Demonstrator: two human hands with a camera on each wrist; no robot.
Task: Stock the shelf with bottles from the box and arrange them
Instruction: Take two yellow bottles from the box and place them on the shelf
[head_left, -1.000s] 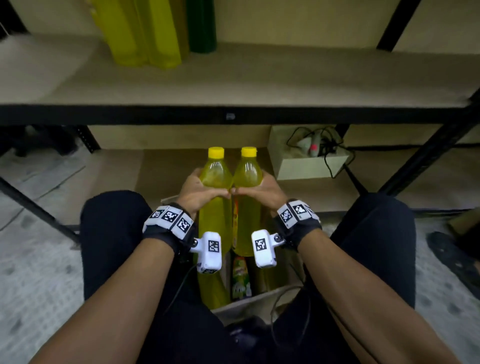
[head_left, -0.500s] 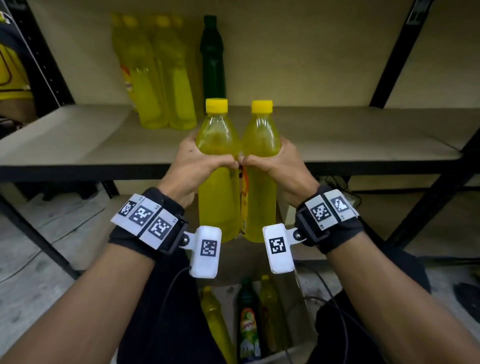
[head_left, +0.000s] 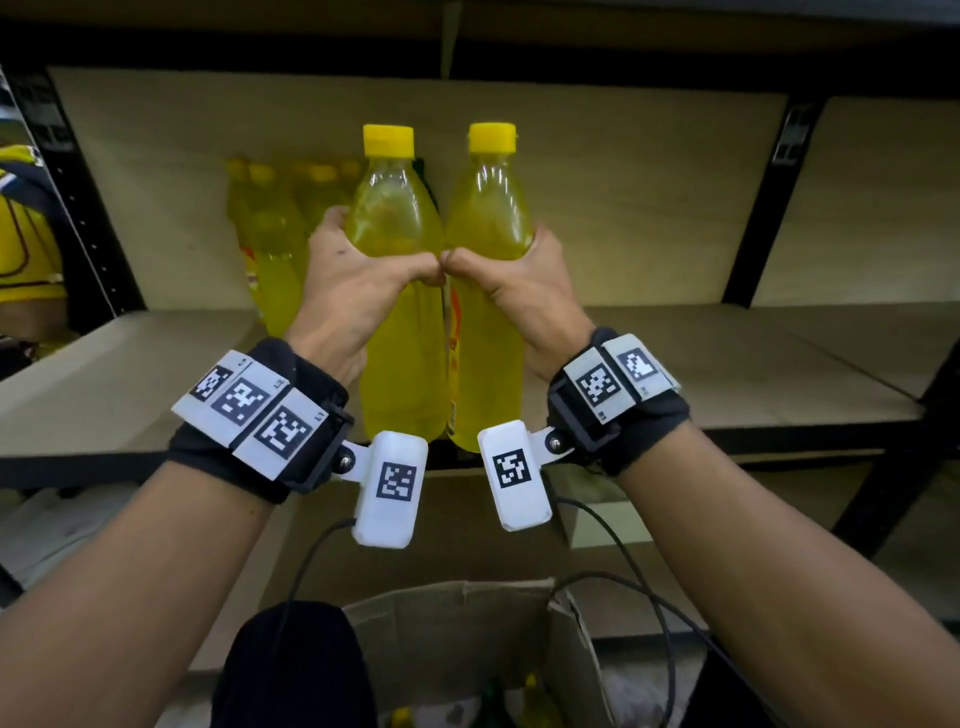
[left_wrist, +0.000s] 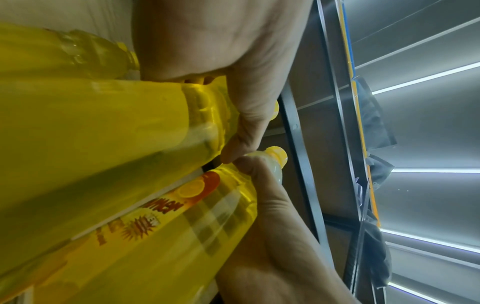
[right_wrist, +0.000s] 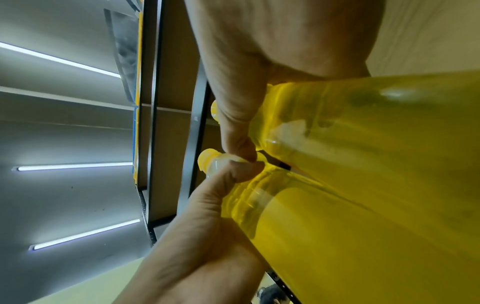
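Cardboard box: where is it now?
Head view, bottom centre: the open brown cardboard box sits on the floor below the wooden shelf, between the person's forearms.

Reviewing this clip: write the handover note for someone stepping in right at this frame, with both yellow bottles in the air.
Left hand: grips the left yellow bottle at its shoulder.
Right hand: grips the right yellow bottle the same way; the thumbs meet between the two.
Both bottles are upright, side by side, held in front of the shelf, not yet set down.
Done: several yellow bottles already stand at the shelf's back left.
Left: set this pair down beside them, then fetch the bottles that remain in the cardboard box below.
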